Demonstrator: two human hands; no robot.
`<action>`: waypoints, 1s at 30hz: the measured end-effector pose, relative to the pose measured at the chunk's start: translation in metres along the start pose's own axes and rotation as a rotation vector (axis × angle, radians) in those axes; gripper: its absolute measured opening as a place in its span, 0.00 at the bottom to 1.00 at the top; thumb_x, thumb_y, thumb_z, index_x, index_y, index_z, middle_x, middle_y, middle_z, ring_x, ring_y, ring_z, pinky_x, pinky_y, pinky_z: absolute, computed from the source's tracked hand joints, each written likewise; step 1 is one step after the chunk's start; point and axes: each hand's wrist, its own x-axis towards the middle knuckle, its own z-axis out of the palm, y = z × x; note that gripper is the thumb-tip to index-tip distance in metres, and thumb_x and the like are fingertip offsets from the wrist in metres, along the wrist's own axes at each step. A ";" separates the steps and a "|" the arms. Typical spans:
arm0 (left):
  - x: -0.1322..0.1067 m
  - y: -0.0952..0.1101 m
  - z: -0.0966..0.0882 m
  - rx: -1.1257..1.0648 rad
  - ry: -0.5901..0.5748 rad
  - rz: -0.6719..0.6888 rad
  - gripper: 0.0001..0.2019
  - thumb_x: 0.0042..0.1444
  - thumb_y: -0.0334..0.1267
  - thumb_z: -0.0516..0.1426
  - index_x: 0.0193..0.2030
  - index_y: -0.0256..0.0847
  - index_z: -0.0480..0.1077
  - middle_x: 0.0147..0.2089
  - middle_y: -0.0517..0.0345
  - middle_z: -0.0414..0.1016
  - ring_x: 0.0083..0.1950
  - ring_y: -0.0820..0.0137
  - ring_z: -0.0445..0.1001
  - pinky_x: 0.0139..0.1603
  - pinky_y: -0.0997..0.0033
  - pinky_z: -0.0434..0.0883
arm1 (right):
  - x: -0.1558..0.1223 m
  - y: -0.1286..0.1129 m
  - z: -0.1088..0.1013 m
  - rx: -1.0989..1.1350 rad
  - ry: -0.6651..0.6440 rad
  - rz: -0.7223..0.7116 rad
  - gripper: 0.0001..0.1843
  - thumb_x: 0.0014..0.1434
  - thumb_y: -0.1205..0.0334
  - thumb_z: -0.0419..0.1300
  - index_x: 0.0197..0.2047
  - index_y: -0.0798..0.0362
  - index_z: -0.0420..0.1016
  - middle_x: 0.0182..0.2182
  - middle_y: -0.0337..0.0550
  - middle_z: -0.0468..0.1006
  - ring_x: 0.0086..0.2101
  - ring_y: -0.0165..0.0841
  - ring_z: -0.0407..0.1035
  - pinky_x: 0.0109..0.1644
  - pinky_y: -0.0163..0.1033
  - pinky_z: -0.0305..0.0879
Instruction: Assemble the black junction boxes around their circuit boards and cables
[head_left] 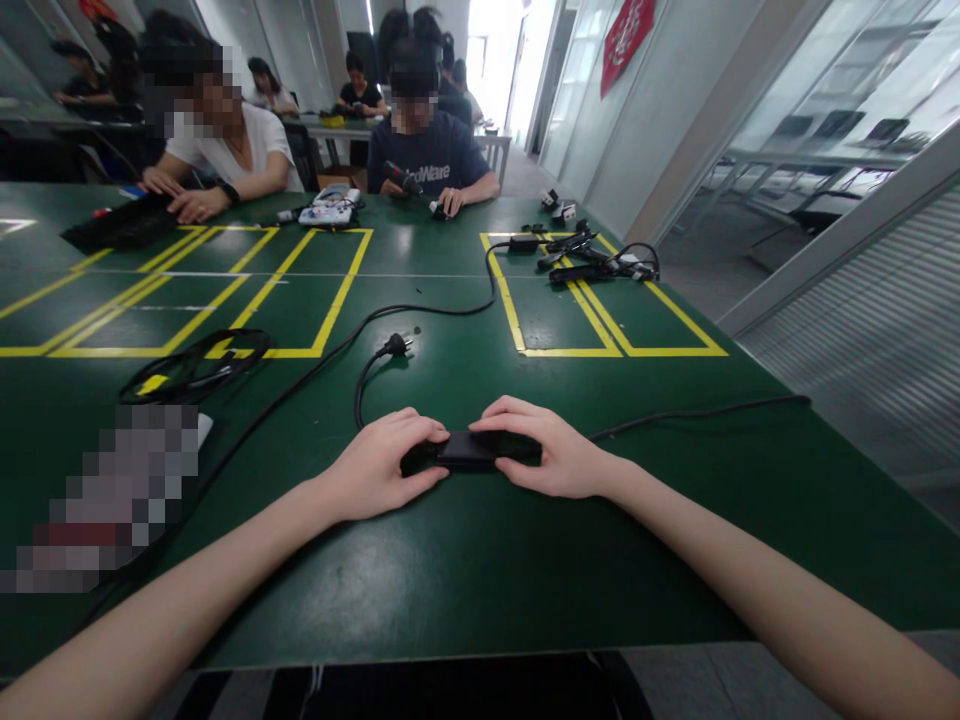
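Note:
A black power adapter (466, 451) lies on the green table in front of me, between my hands. My left hand (394, 460) grips its left end, fingers on the far edge and thumb on the near edge. At the other end, my right hand (529, 445) pinches it the same way. From behind my left hand a short cord curves up to a black plug (397, 345) with metal prongs. A thin black cable (697, 411) runs from beside my right hand towards the table's right edge.
A long black cable (375, 312) crosses the green table (420, 580) to a tangle of cables and adapters (592, 262). At left lie a coiled cable (196, 368) and a blurred-out object (112, 500). Yellow tape marks the surface. Two people sit across, handling items.

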 end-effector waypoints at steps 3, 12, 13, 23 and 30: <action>0.002 0.000 0.000 -0.005 0.011 -0.025 0.10 0.64 0.37 0.62 0.50 0.40 0.72 0.47 0.52 0.81 0.45 0.62 0.78 0.45 0.62 0.76 | 0.000 0.003 0.006 -0.162 -0.055 -0.041 0.31 0.59 0.63 0.67 0.65 0.57 0.70 0.51 0.56 0.79 0.49 0.45 0.73 0.53 0.53 0.72; 0.003 0.014 0.010 0.149 -0.027 -0.046 0.15 0.60 0.37 0.62 0.53 0.40 0.68 0.46 0.51 0.79 0.45 0.59 0.77 0.45 0.61 0.74 | 0.007 0.002 0.016 -0.443 -0.105 -0.114 0.19 0.64 0.57 0.63 0.54 0.60 0.75 0.38 0.52 0.79 0.39 0.42 0.69 0.43 0.45 0.65; 0.003 0.014 0.012 0.186 -0.043 -0.032 0.13 0.63 0.37 0.61 0.53 0.40 0.69 0.46 0.51 0.79 0.45 0.59 0.77 0.46 0.61 0.74 | 0.007 0.001 0.017 -0.452 -0.115 -0.118 0.18 0.66 0.56 0.63 0.53 0.60 0.76 0.37 0.51 0.79 0.38 0.41 0.69 0.43 0.45 0.65; 0.004 0.014 0.006 0.306 -0.110 0.109 0.15 0.73 0.46 0.53 0.50 0.37 0.74 0.39 0.52 0.79 0.39 0.61 0.75 0.39 0.62 0.67 | 0.006 -0.007 0.014 -0.390 -0.211 -0.070 0.17 0.71 0.52 0.61 0.52 0.58 0.76 0.39 0.51 0.81 0.39 0.40 0.69 0.45 0.44 0.62; 0.004 0.018 0.004 0.296 -0.111 0.127 0.17 0.73 0.49 0.51 0.46 0.38 0.75 0.36 0.52 0.78 0.37 0.63 0.75 0.38 0.62 0.66 | 0.005 -0.010 0.011 -0.428 -0.178 -0.137 0.21 0.71 0.48 0.61 0.54 0.59 0.77 0.37 0.50 0.82 0.37 0.40 0.70 0.43 0.44 0.62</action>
